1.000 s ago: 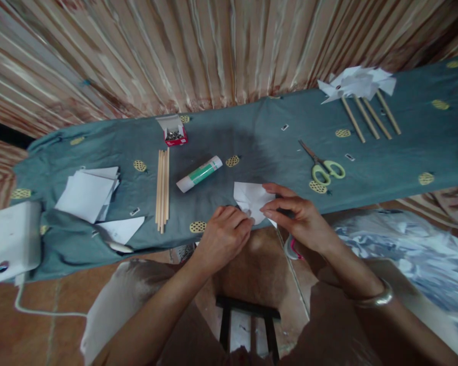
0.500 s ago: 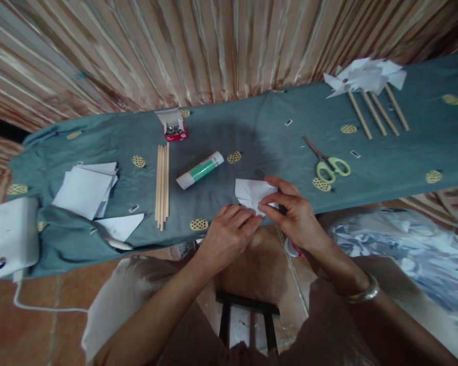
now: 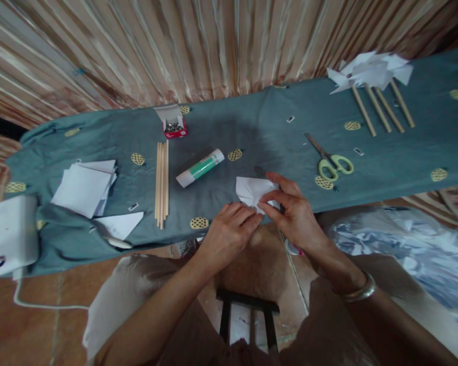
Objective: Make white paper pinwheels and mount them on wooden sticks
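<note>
A folded white paper piece (image 3: 252, 190) lies at the near edge of the blue-grey cloth-covered board (image 3: 252, 132). My left hand (image 3: 229, 231) curls its fingers onto the paper's lower corner. Beside it, my right hand (image 3: 292, 211) pinches the same paper from the right, thumb and fingers pressed together. A glue stick (image 3: 200, 168) lies just left of the paper. Green-handled scissors (image 3: 330, 160) rest to the right.
Several wooden sticks (image 3: 162, 183) lie left of the glue, with a red box of pins (image 3: 173, 124) behind them. A stack of white paper (image 3: 86, 188) and a white device (image 3: 9, 236) sit at far left. Finished paper pinwheels on sticks (image 3: 372, 84) lie at far right. A striped curtain hangs behind.
Both hands stay on the paper; the fingers have drawn closer together over its lower edge. The view has shifted slightly.
</note>
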A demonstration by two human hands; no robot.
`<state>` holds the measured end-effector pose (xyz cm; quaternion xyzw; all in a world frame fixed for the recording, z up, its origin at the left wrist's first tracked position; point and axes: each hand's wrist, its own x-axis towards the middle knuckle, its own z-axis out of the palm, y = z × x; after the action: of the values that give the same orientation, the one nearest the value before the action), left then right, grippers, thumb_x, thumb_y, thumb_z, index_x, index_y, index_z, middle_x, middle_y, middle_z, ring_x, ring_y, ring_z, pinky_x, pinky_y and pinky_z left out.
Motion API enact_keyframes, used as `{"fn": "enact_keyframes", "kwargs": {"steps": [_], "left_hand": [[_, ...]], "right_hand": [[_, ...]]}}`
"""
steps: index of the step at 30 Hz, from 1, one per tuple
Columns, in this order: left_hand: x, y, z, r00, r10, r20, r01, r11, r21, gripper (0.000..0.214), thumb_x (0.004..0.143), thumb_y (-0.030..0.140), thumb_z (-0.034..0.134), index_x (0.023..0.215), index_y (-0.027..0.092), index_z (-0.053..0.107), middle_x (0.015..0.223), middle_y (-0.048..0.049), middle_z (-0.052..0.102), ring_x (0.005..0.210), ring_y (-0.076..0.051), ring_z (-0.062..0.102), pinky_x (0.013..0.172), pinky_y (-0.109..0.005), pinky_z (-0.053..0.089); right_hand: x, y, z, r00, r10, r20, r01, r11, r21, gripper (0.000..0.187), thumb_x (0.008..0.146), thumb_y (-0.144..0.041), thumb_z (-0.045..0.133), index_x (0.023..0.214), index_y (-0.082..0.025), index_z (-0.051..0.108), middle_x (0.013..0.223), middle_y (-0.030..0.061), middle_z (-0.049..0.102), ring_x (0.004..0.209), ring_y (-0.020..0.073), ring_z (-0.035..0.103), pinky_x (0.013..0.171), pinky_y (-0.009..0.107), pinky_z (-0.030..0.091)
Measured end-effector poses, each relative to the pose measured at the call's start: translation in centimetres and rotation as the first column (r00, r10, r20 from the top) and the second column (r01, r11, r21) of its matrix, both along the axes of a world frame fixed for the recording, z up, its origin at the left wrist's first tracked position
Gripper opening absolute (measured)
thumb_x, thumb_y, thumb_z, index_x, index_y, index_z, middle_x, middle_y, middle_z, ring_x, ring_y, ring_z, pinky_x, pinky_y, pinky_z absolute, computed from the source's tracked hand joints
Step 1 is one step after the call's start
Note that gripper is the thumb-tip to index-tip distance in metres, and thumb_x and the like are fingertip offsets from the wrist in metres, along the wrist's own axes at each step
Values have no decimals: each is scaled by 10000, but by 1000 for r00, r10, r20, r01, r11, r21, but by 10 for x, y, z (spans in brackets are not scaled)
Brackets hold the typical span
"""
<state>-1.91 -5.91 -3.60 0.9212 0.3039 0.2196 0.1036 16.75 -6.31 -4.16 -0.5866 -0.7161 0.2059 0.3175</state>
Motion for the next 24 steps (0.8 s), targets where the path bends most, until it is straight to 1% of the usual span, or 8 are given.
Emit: {"fn": "enact_keyframes", "kwargs": {"steps": [4, 8, 13, 17, 24], "left_hand": [[0, 0, -1, 1000, -1, 2, 1, 1000, -2, 184, 928, 156, 495, 1056, 113, 620, 958, -71, 671, 904, -203, 578, 758, -342, 491], [0, 0, -1, 1000, -4, -9, 4, 1000, -20, 192, 935, 164, 483, 1069, 120, 614, 969, -75, 672, 922, -201, 579, 775, -348, 498], [0, -1, -1, 1000, -5, -13, 5, 1000, -23, 194, 943, 164, 466, 1062, 129, 614, 969, -75, 672, 927, -199, 583, 788, -352, 504], [1, -1, -2, 1000, -5, 1, 5, 1000, -13, 187, 935, 163, 480, 1052, 115, 618, 967, -75, 672, 929, -202, 582, 797, -350, 506], [1, -2, -1, 1000, -3, -25, 2, 1000, -10, 188, 936, 154, 475, 1045, 122, 625, 971, -80, 673, 946, -201, 588, 794, -348, 506]], "right_hand": [[0, -1, 0, 1000, -10, 22, 9, 1000, 6, 89, 852, -252, 606, 820, -209, 677, 1334, 112, 547, 1233, 303, 502, 1025, 510, 416], [-1, -1, 0, 1000, -12, 28, 11, 1000, 9, 76, 850, -261, 612, 827, -215, 668, 1329, 106, 551, 1233, 297, 502, 1020, 505, 418], [0, -1, -1, 1000, -17, 18, 17, 1000, 11, 83, 845, -275, 624, 840, -203, 665, 1330, 118, 554, 1227, 299, 511, 1019, 504, 421], [0, -1, -2, 1000, -13, 8, 12, 1000, 8, 99, 854, -294, 609, 842, -211, 662, 1335, 110, 552, 1234, 303, 505, 1019, 516, 417], [0, -1, -2, 1000, -8, 2, 7, 1000, 20, 85, 853, -294, 618, 838, -218, 654, 1329, 109, 552, 1228, 291, 508, 1019, 496, 417]]}}
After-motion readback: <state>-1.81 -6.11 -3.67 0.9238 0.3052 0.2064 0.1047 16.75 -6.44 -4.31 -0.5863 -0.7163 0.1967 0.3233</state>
